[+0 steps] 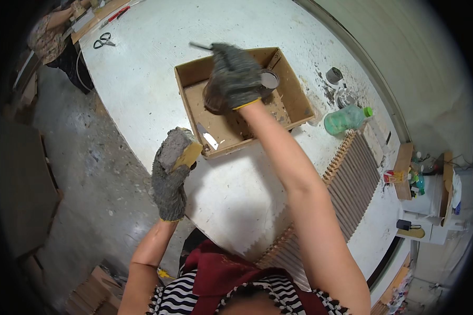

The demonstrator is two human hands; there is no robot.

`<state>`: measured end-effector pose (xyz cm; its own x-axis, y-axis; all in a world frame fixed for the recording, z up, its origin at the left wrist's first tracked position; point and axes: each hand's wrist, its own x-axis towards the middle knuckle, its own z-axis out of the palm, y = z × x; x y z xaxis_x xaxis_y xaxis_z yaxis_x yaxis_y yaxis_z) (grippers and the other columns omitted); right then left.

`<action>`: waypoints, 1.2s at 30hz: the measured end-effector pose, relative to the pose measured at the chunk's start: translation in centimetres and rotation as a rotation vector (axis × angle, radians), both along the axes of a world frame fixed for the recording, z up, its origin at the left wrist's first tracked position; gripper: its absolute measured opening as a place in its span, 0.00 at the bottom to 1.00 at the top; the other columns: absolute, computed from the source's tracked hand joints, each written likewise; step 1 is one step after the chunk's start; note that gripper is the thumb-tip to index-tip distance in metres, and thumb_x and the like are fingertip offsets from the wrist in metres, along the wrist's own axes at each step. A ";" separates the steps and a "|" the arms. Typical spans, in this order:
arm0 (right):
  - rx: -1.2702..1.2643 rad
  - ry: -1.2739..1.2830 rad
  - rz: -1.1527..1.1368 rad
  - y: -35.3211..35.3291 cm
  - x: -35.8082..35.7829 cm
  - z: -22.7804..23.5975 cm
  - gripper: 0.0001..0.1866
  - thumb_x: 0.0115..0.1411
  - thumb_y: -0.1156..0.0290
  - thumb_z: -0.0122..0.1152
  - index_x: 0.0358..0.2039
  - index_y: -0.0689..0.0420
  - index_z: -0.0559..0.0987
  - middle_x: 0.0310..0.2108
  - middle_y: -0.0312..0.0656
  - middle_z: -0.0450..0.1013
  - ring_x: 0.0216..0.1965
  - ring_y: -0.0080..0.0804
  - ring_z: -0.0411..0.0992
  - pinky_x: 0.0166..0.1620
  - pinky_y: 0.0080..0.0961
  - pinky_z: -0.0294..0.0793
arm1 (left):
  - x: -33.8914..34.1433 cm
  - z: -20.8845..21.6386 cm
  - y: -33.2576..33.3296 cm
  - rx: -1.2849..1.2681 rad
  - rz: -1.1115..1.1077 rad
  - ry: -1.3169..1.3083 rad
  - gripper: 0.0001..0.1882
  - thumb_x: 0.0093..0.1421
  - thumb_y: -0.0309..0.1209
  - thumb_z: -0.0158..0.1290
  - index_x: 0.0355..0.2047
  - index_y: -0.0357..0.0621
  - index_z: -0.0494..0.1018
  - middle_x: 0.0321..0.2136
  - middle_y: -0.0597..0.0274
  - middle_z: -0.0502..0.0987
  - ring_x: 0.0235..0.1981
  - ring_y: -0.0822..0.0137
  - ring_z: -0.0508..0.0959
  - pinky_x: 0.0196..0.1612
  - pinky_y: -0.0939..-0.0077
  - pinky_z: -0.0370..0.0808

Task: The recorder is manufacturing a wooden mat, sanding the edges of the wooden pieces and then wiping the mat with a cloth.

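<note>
My left hand (169, 184), in a dark grey knit glove, is closed round a yellow piece (188, 156) bearing a thick lump of grey paste (175, 148). It is left of the box's near corner. My right hand (235, 71), gloved alike and slightly blurred, is over a shallow brown box (223, 152), gripping a thin dark rod-like tool (200, 46) that points left. Its other end is hidden. Under that hand stands a brown container (214, 100), partly covered. Beside it a round tin (269, 80) shows grey material. A scraper blade (207, 137) lies in the box's near left corner.
Right of the box, a green-tinted plastic bottle (344, 121) lies near a dark cup (333, 75). A ribbed panel of grey strips (347, 184) rests at the right. Scissors (104, 41) lie far left on the white table (142, 68); another person (52, 37) is beyond.
</note>
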<state>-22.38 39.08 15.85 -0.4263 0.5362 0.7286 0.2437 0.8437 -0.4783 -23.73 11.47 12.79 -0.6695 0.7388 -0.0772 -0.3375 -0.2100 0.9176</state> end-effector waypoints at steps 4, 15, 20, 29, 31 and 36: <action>-0.013 0.308 0.068 4.3 3.5 4.6 0.10 0.65 0.74 0.64 0.46 0.57 0.84 0.41 0.39 0.82 0.40 0.27 0.79 0.46 0.25 0.80 | 0.1 0.5 -0.3 -0.007 0.014 -0.018 0.42 0.56 0.41 0.63 0.68 0.40 0.61 0.62 0.58 0.67 0.57 0.61 0.72 0.53 0.66 0.75; -0.040 0.076 -0.261 8.9 7.2 0.7 0.12 0.62 0.64 0.67 0.45 0.51 0.86 0.39 0.44 0.83 0.41 0.33 0.81 0.48 0.29 0.78 | 1.3 0.6 -0.2 -0.034 -0.016 -0.128 0.41 0.50 0.24 0.62 0.66 0.38 0.62 0.57 0.59 0.72 0.55 0.65 0.74 0.54 0.72 0.74; -0.194 -0.034 -0.335 7.7 7.0 -2.2 0.12 0.63 0.65 0.65 0.45 0.54 0.85 0.41 0.44 0.83 0.43 0.32 0.80 0.52 0.28 0.76 | 1.8 0.1 -0.2 -0.020 -0.018 -0.142 0.41 0.50 0.24 0.61 0.66 0.39 0.61 0.58 0.59 0.71 0.57 0.65 0.72 0.58 0.71 0.73; -0.802 0.347 -0.116 8.7 13.7 1.0 0.10 0.64 0.67 0.63 0.42 0.59 0.83 0.31 0.41 0.81 0.28 0.25 0.77 0.29 0.20 0.72 | 2.0 -0.1 -0.4 -0.027 -0.069 -0.148 0.42 0.49 0.21 0.61 0.66 0.39 0.61 0.59 0.59 0.71 0.59 0.64 0.71 0.59 0.70 0.72; -1.172 0.506 -0.105 8.4 14.7 0.9 0.13 0.63 0.66 0.64 0.43 0.60 0.82 0.27 0.39 0.78 0.23 0.25 0.73 0.21 0.19 0.68 | 2.3 0.1 -0.1 -0.018 -0.096 -0.161 0.42 0.49 0.21 0.61 0.66 0.39 0.61 0.59 0.59 0.71 0.59 0.64 0.71 0.60 0.69 0.72; -1.293 0.512 -0.056 7.9 14.5 -0.6 0.11 0.64 0.68 0.62 0.42 0.62 0.82 0.26 0.37 0.76 0.22 0.24 0.71 0.21 0.17 0.66 | 3.4 1.2 0.3 -0.031 -0.111 -0.183 0.43 0.48 0.22 0.61 0.66 0.39 0.61 0.59 0.59 0.71 0.60 0.63 0.71 0.62 0.67 0.70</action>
